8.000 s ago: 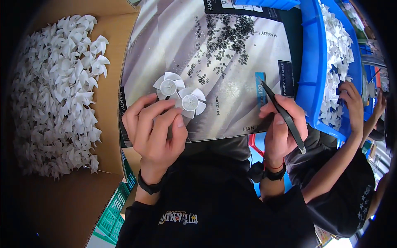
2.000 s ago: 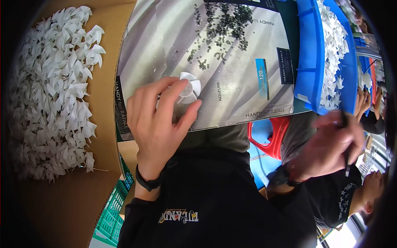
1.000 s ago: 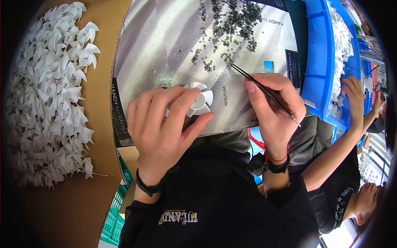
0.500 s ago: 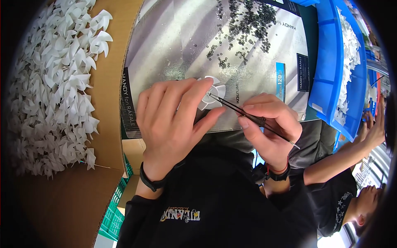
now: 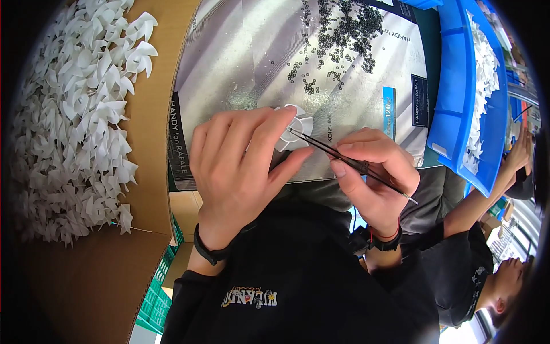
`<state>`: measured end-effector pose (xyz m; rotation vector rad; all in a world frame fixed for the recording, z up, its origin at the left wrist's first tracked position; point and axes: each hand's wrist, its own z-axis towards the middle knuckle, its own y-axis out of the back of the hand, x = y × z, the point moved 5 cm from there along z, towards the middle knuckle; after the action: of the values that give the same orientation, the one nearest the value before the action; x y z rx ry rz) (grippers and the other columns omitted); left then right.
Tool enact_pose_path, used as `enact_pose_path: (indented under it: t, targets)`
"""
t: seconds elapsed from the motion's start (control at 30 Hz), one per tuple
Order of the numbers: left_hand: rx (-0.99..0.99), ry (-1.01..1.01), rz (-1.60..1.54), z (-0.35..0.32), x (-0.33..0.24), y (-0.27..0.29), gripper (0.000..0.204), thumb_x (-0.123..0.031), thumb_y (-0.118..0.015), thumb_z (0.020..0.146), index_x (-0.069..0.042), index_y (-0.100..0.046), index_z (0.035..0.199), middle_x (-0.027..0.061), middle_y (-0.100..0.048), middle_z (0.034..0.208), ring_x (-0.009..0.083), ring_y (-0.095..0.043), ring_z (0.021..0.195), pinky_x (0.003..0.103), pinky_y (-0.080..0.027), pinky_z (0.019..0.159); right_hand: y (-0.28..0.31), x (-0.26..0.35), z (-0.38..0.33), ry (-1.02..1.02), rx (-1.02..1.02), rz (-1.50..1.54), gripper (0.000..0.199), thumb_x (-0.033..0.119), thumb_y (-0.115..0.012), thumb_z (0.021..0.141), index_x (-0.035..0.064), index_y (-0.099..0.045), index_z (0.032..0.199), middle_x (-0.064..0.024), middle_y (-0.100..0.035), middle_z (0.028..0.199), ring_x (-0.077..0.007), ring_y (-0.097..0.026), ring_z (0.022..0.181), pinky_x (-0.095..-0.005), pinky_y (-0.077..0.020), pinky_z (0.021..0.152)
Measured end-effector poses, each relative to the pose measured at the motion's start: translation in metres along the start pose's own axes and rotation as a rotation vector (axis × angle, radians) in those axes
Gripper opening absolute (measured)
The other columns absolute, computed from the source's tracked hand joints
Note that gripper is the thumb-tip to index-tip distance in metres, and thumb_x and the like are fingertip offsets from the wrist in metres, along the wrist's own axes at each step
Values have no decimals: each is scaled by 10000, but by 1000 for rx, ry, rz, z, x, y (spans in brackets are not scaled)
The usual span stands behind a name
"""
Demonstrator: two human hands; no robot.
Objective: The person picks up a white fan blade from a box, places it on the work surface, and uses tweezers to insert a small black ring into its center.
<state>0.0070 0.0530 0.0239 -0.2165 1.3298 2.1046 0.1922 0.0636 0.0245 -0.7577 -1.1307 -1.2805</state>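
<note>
A small white fan wheel [image 5: 306, 125] with curved blades rests on the printed board in front of me. My left hand [image 5: 232, 163] reaches over it, index finger and thumb closed about its side, partly hiding it. In my right hand [image 5: 379, 172] is a pair of dark tweezers [image 5: 325, 149], pinched between thumb and fingers. Their tips point into the hub of the fan wheel; whether they grip anything there is too small to tell. Farther back on the board lie many tiny black rings [image 5: 352, 28], loosely scattered toward me.
At the left, a cardboard box [image 5: 150, 86] holds a heap of white fan wheels [image 5: 80, 126]. A blue bin [image 5: 455, 92] with more white pieces stands at the right. Beyond it a co-worker's arm [image 5: 478, 203] reaches out. A green crate [image 5: 153, 304] shows below the box.
My hands, the tweezers and the fan wheel stay almost still. At the right, the co-worker's arm and hand have shifted position.
</note>
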Motion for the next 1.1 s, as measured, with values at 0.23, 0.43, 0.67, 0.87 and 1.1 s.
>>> enact_pose_path:
  t: [0.23,0.43,0.67,0.87,1.1]
  targets:
    - [34,5,-17,1,-1,0,563,-173,-923,675,-65,-675,1169,79,-704,1047,290,-664,921,391,-480,800,0,2,3,-15,12,-33,223,-111,-791,759,-42,-702,951,-158,-728,881,-226,-715,741,-282,-538,629]
    - [2,7,-2,0,2,-2,511,-235,-891,702,-90,-702,1154,30,-708,1026,239,-641,895,362,-461,786,-1,7,5,-44,49,-48,221,-128,-774,765,-54,-693,957,-171,-720,904,-233,-705,766,-291,-538,659]
    - [-5,24,-4,0,1,-1,505,-248,-884,690,-100,-717,1142,4,-722,1021,215,-629,874,346,-454,781,-3,22,12,-35,189,-168,213,-139,-745,790,-75,-682,983,-187,-716,917,-229,-683,772,-288,-533,688]
    - [-19,16,9,0,1,-1,515,-231,-888,669,-98,-717,1136,6,-728,1025,217,-632,867,346,-453,780,-5,20,12,-87,160,-152,195,-129,-742,793,-76,-684,972,-177,-733,892,-226,-704,768,-286,-537,693]
    - [-14,22,18,0,0,-2,507,-236,-888,671,-100,-717,1129,5,-731,1026,217,-633,869,346,-451,776,-2,17,9,-173,164,-176,164,-127,-723,815,-77,-688,967,-164,-743,896,-211,-722,799,-279,-544,713]
